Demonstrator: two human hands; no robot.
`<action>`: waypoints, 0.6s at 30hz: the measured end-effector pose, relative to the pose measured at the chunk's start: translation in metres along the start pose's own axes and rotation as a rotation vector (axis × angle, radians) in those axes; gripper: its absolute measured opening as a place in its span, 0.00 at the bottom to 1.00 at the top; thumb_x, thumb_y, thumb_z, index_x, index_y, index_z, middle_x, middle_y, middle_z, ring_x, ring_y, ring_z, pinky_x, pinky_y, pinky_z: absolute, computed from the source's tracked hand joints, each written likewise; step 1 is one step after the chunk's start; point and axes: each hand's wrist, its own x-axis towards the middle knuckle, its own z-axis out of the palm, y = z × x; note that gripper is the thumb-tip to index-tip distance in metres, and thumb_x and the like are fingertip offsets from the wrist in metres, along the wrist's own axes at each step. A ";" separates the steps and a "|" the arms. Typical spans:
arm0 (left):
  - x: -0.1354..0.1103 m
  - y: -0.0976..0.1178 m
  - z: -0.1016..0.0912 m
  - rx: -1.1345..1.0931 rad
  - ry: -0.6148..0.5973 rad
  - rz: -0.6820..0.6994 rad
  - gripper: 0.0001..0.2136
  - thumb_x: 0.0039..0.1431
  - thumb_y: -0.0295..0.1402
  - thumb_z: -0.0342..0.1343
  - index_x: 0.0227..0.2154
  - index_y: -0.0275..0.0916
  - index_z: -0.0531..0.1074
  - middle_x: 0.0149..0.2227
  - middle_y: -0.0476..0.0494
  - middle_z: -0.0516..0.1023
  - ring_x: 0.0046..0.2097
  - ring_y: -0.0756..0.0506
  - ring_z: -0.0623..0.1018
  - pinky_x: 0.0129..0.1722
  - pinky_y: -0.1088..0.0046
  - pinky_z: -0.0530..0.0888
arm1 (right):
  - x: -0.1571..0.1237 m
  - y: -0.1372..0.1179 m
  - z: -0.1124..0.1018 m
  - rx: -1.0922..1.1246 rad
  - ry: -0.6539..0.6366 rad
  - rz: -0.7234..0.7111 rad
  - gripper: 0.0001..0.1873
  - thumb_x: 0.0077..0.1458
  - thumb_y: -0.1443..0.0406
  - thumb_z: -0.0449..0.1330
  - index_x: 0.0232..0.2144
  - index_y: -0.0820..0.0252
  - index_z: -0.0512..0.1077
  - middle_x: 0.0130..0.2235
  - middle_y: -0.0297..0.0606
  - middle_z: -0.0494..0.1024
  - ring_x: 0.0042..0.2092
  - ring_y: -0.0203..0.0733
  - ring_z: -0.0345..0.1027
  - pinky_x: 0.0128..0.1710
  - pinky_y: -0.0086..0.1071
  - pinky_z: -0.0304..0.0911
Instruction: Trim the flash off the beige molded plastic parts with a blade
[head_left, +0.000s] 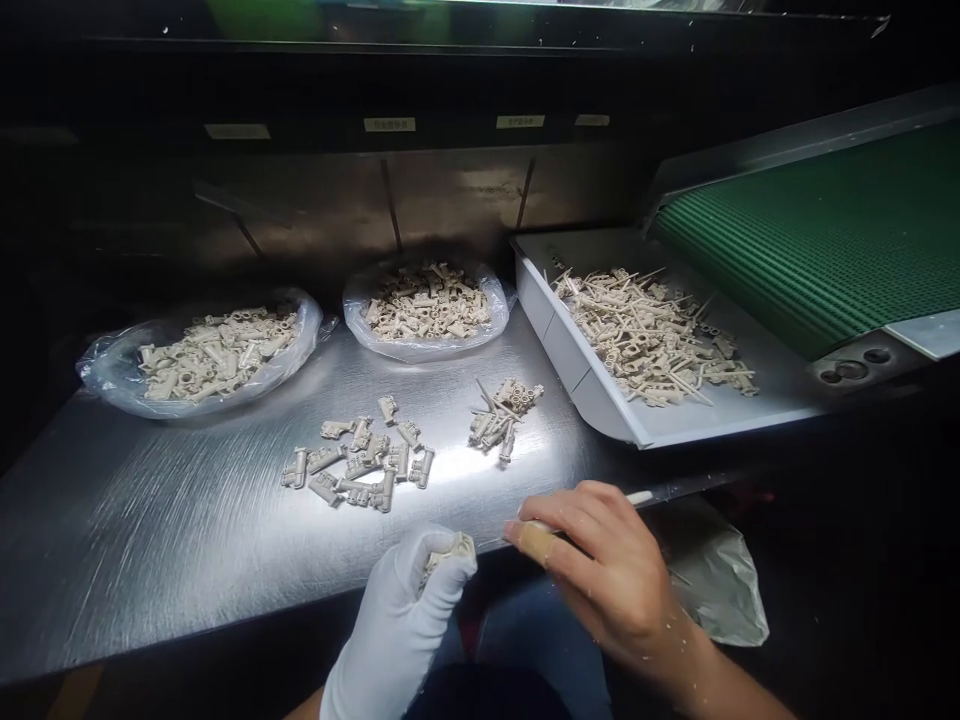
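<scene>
- Your gloved left hand (394,630) grips a beige moulded plastic part (448,553), just above the near edge of the steel table (150,520); long axis runs toward 2 o'clock.
- Your bare right hand (611,580) is closed on a slim white tool (639,497), pointing toward 3 o'clock.

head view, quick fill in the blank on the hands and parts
The white glove covers the ____ hand, which holds a beige plastic part.
The right hand is ____, with a tan wrap on one finger.
Loose beige parts lie on the steel table in ____ small piles.
The grey tray sits beside a ____ conveyor belt.
left, bare, two, green
</scene>
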 end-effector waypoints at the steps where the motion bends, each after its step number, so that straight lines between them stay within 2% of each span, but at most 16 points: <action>1: 0.000 0.000 0.000 0.025 0.008 0.000 0.15 0.69 0.46 0.55 0.31 0.41 0.74 0.30 0.51 0.74 0.33 0.46 0.73 0.36 0.72 0.72 | 0.003 -0.002 -0.005 -0.066 -0.014 -0.023 0.17 0.70 0.74 0.50 0.49 0.55 0.76 0.43 0.41 0.83 0.39 0.44 0.77 0.43 0.40 0.63; 7: 0.000 -0.002 0.003 0.092 0.013 0.038 0.14 0.69 0.43 0.56 0.30 0.41 0.74 0.31 0.49 0.77 0.34 0.45 0.75 0.37 0.71 0.73 | 0.016 -0.010 -0.016 -0.169 -0.103 -0.066 0.21 0.71 0.73 0.45 0.47 0.57 0.77 0.42 0.42 0.83 0.40 0.44 0.76 0.43 0.39 0.59; 11: 0.001 0.000 0.004 0.075 0.018 0.027 0.14 0.69 0.44 0.55 0.29 0.42 0.72 0.29 0.51 0.74 0.33 0.46 0.74 0.36 0.72 0.73 | 0.018 -0.007 -0.009 -0.164 0.005 0.004 0.17 0.70 0.72 0.50 0.50 0.56 0.76 0.43 0.42 0.84 0.39 0.44 0.76 0.42 0.39 0.61; 13: 0.001 0.003 0.005 0.033 0.005 0.001 0.15 0.69 0.45 0.54 0.29 0.43 0.72 0.27 0.52 0.74 0.31 0.45 0.73 0.34 0.71 0.73 | 0.017 -0.007 -0.002 -0.041 0.033 0.088 0.14 0.71 0.71 0.53 0.50 0.56 0.75 0.42 0.41 0.83 0.38 0.43 0.76 0.40 0.37 0.64; 15: 0.001 0.005 0.006 -0.022 -0.062 -0.014 0.17 0.70 0.47 0.51 0.28 0.44 0.71 0.24 0.51 0.74 0.28 0.45 0.74 0.32 0.70 0.73 | 0.016 -0.007 0.008 0.189 -0.017 0.202 0.10 0.72 0.63 0.56 0.50 0.57 0.75 0.39 0.40 0.82 0.38 0.42 0.76 0.38 0.34 0.67; 18: 0.005 0.004 0.007 -0.060 -0.132 -0.024 0.23 0.71 0.52 0.45 0.25 0.44 0.70 0.22 0.49 0.71 0.25 0.45 0.72 0.27 0.69 0.73 | 0.011 -0.010 0.026 0.548 -0.089 0.396 0.18 0.67 0.49 0.62 0.42 0.57 0.78 0.34 0.37 0.80 0.34 0.40 0.74 0.33 0.29 0.68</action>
